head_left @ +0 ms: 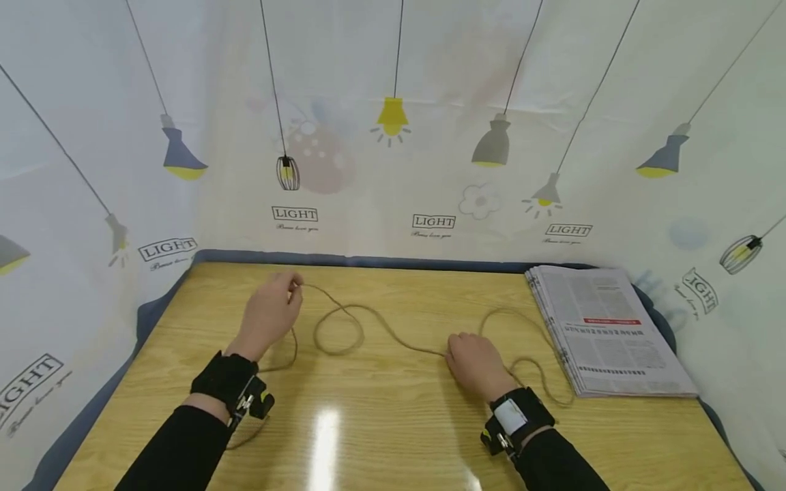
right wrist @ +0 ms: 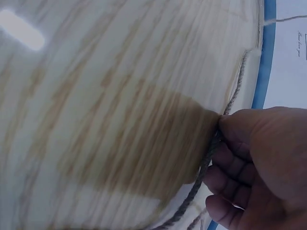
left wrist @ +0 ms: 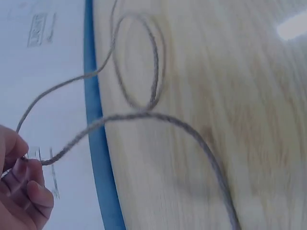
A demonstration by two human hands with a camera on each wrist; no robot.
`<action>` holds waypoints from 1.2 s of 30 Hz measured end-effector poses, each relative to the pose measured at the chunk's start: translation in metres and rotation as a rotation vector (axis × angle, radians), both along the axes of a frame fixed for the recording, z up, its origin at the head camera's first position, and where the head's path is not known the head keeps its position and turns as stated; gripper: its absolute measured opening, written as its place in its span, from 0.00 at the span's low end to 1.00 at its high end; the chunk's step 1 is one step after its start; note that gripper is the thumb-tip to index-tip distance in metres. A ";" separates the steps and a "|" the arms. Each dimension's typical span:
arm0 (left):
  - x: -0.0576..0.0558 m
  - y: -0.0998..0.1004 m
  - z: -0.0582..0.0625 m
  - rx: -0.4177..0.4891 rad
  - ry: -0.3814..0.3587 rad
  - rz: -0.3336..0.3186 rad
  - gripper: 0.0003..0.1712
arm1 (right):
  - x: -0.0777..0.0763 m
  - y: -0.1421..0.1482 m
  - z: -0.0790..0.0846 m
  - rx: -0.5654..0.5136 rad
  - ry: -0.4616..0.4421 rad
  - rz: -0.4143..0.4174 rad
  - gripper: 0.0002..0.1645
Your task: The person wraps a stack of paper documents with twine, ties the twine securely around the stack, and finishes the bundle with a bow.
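Observation:
A thin brown twine [head_left: 399,339] runs across the wooden table between both hands, with one round loop lying near the middle. My left hand [head_left: 270,314] pinches the twine between thumb and fingertips, raised over the far left of the table. In the left wrist view the twine [left wrist: 211,153] leaves those fingertips on two sides. Lower and to the right, my right hand [head_left: 475,365] pinches the same strand close to the tabletop. The right wrist view shows the cord [right wrist: 204,165] passing under the thumb tip and along the curled fingers. Slack twine curves beyond each hand.
A stack of newspapers [head_left: 614,334] lies at the table's right side, with slack twine beside its left edge. A white curtain [head_left: 381,232] printed with lamps stands behind the table [head_left: 393,423]. Each wrist wears a black strap with a small camera.

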State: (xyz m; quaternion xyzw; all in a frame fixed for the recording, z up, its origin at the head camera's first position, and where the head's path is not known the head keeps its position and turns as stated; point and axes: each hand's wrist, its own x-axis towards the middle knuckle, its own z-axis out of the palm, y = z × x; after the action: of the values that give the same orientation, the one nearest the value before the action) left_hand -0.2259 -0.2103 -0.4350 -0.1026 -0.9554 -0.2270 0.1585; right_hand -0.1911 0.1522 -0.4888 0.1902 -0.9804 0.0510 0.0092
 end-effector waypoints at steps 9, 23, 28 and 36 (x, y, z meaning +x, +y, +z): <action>0.016 -0.076 0.003 0.034 -0.270 0.411 0.13 | 0.002 0.022 0.005 0.049 -0.025 -0.067 0.10; 0.035 -0.116 -0.023 -0.331 -0.402 0.443 0.11 | -0.003 0.040 0.003 0.080 0.013 -0.149 0.05; 0.024 -0.104 -0.024 -0.314 -0.304 0.296 0.20 | -0.002 0.040 0.004 0.088 0.001 -0.146 0.06; 0.005 -0.062 -0.013 -0.148 -0.119 -0.067 0.36 | -0.002 0.037 0.004 0.120 -0.044 -0.144 0.09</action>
State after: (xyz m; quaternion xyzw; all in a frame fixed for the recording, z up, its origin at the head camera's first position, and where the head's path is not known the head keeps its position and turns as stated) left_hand -0.2214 -0.2725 -0.4482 -0.1323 -0.9733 -0.1669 0.0855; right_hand -0.1934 0.1893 -0.4847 0.1183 -0.9928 -0.0045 -0.0200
